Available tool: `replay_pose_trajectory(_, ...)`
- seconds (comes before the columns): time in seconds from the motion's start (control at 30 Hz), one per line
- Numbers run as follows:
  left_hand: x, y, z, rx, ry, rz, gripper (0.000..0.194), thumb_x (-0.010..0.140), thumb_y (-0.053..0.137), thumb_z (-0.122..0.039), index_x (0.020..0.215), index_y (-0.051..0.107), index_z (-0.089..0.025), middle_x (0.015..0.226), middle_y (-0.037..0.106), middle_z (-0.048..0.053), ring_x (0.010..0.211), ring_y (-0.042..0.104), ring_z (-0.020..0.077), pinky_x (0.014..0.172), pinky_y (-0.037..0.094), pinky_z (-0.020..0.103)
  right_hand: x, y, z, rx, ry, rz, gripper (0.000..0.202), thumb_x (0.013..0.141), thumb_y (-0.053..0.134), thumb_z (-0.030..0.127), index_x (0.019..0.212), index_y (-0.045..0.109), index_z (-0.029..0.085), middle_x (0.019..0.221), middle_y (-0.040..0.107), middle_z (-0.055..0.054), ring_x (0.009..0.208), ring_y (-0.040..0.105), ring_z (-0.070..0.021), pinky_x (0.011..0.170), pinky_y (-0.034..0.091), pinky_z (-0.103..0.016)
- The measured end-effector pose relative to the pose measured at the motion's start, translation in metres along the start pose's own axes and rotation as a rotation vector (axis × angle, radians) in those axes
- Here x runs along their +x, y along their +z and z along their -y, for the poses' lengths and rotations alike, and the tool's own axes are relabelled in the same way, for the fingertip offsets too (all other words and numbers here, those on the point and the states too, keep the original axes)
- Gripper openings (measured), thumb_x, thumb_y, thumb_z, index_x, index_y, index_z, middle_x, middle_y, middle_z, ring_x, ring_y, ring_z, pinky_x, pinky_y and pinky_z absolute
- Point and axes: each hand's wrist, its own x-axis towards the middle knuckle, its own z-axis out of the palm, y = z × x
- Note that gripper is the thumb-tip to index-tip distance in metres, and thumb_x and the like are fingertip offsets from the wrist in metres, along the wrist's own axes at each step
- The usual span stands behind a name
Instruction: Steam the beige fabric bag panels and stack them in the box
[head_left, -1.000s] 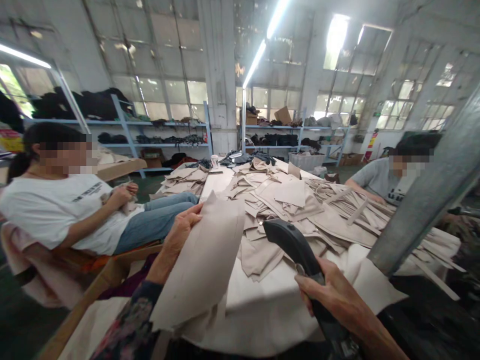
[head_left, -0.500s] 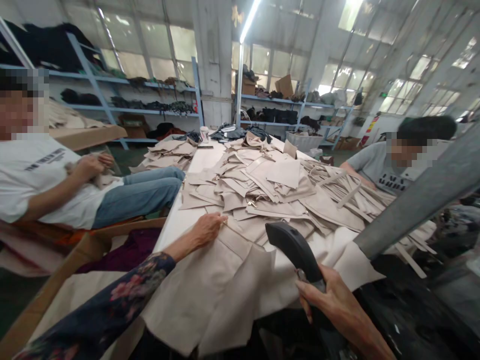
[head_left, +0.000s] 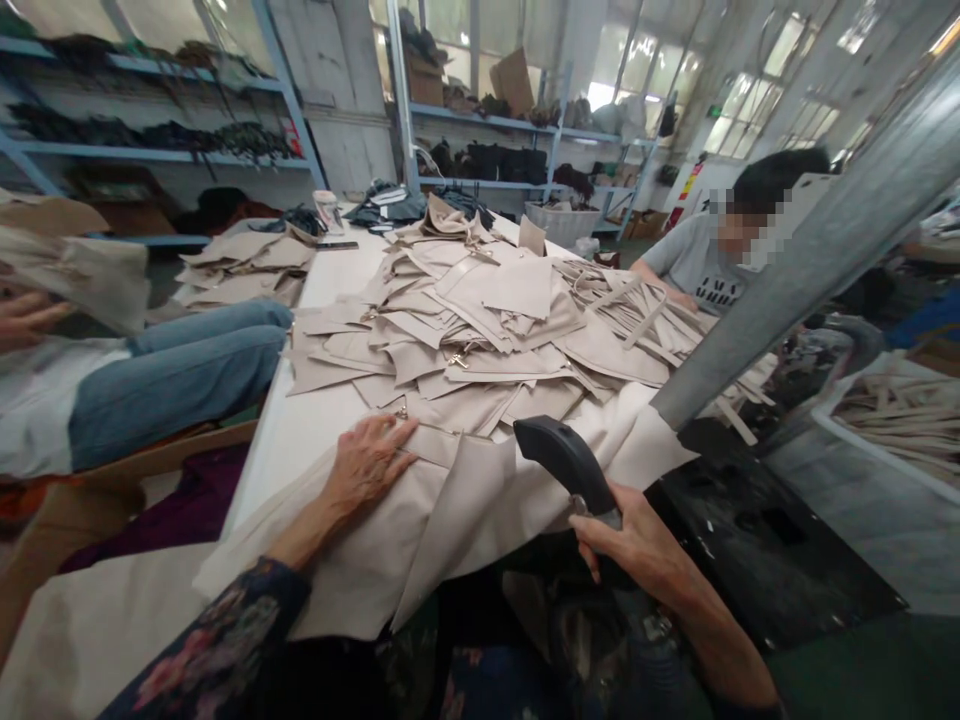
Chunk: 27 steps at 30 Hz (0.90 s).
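Note:
My left hand [head_left: 369, 462] lies palm down with fingers spread on a beige fabric piece [head_left: 375, 560]. A zipper with a small metal pull [head_left: 402, 410] runs along this piece by my fingertips. The piece drapes over the near table edge, partly folded. In my right hand [head_left: 630, 535] is a black curved hand tool [head_left: 566, 460], gripped by its lower part with a finger at what looks like a trigger. Its rounded end points up and left, over the cloth; I cannot tell its exact kind. Beyond both hands spreads a heap of beige fabric pieces [head_left: 517, 288], some with metal zipper pulls.
A slanted grey metal pole [head_left: 795, 240] rises close on the right. A co-worker [head_left: 712, 250] sits beyond it, beside beige strips [head_left: 637, 310]. Another person's jeans-clad legs [head_left: 180, 370] are on the left. A white bin [head_left: 885, 480] of strips stands far right.
My left hand has gone from pinching the fabric's zipper edge to lying spread on the cloth. The fabric lies more drawn out to the left. The view has turned right and down.

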Motion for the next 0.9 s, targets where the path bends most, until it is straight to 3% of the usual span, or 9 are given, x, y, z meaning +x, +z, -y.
replay_pose_trajectory(0.1,0.009,0.004,-0.003,0.023,0.24,-0.063,0.048,0.087,0.036,-0.013,0.132,0.044,-0.025,0.14,0.042,0.009,0.132,0.031,0.0284,0.105,0.02,0.054,-0.003,-0.001,-0.005,0.013,0.011,-0.02,0.014,0.08,0.057,0.028,0.08,0.047,0.017,0.05,0.056,0.005,0.041,0.052,-0.0105,0.04,0.046,-0.021)
replay_pose_trajectory(0.17,0.017,0.007,-0.014,0.002,0.36,-0.038,0.052,0.084,0.033,-0.006,0.133,0.042,-0.02,0.132,0.051,0.01,0.126,0.039,0.0239,0.108,0.012,0.053,-0.005,-0.001,-0.009,0.026,0.025,-0.028,0.014,0.08,0.057,0.027,0.081,0.047,0.017,0.05,0.056,0.005,0.041,0.053,-0.0104,0.041,0.046,-0.021)
replay_pose_trajectory(0.3,0.033,0.008,-0.035,0.026,0.384,0.006,0.03,0.091,0.031,-0.018,0.103,0.058,-0.014,0.097,0.061,0.012,0.093,0.057,0.0232,0.096,0.032,0.047,-0.012,-0.001,-0.015,0.044,0.022,-0.025,0.009,0.08,0.055,0.022,0.08,0.047,0.017,0.05,0.057,0.005,0.041,0.053,-0.01,0.041,0.044,-0.02)
replay_pose_trajectory(0.37,0.038,0.005,-0.034,0.097,0.349,0.002,0.033,0.093,0.028,-0.023,0.085,0.059,-0.014,0.084,0.059,0.011,0.082,0.057,0.0244,0.081,0.039,0.042,-0.015,-0.003,-0.015,0.04,0.009,-0.022,0.007,0.079,0.053,0.02,0.081,0.048,0.016,0.049,0.057,0.005,0.041,0.053,-0.0099,0.042,0.044,-0.019)
replay_pose_trajectory(0.43,0.038,0.0,-0.021,0.176,0.254,-0.008,0.037,0.093,0.025,-0.023,0.08,0.057,-0.014,0.076,0.058,0.011,0.074,0.057,0.0251,0.07,0.039,0.038,-0.016,-0.004,-0.013,0.016,0.007,-0.028,0.006,0.079,0.053,0.02,0.08,0.048,0.016,0.048,0.056,0.005,0.041,0.052,-0.0098,0.042,0.043,-0.019)
replay_pose_trajectory(0.6,0.02,-0.014,0.048,0.288,-0.18,0.013,0.037,0.091,0.023,-0.019,0.086,0.058,-0.009,0.076,0.058,0.015,0.069,0.059,0.0286,0.061,0.039,0.037,-0.01,0.001,-0.009,-0.032,0.003,-0.003,0.008,0.082,0.052,0.023,0.079,0.048,0.016,0.048,0.056,0.005,0.041,0.053,-0.0096,0.043,0.043,-0.019)
replay_pose_trajectory(0.7,0.006,-0.021,0.077,0.259,-0.333,0.03,0.034,0.087,0.026,-0.013,0.082,0.059,-0.007,0.078,0.059,0.019,0.076,0.059,0.0319,0.061,0.041,0.039,-0.004,0.009,-0.009,-0.038,0.01,0.036,0.01,0.082,0.052,0.024,0.077,0.048,0.017,0.048,0.056,0.005,0.041,0.053,-0.0102,0.043,0.044,-0.019)
replay_pose_trajectory(0.8,0.003,-0.024,0.074,0.213,-0.357,-0.028,0.034,0.089,0.026,-0.014,0.095,0.059,-0.008,0.093,0.06,0.018,0.084,0.058,0.0282,0.067,0.044,0.037,0.003,0.018,-0.004,-0.051,0.036,0.072,0.01,0.082,0.052,0.025,0.078,0.049,0.017,0.048,0.055,0.005,0.041,0.054,-0.0106,0.042,0.043,-0.019)
replay_pose_trajectory(0.9,0.009,-0.018,0.051,0.071,-0.223,-0.054,0.033,0.092,0.029,-0.021,0.11,0.056,-0.015,0.107,0.06,0.01,0.096,0.056,0.0195,0.082,0.044,0.03,0.009,0.028,0.007,-0.096,0.029,0.082,0.008,0.082,0.052,0.024,0.078,0.048,0.018,0.047,0.054,0.006,0.041,0.053,-0.0103,0.042,0.043,-0.019)
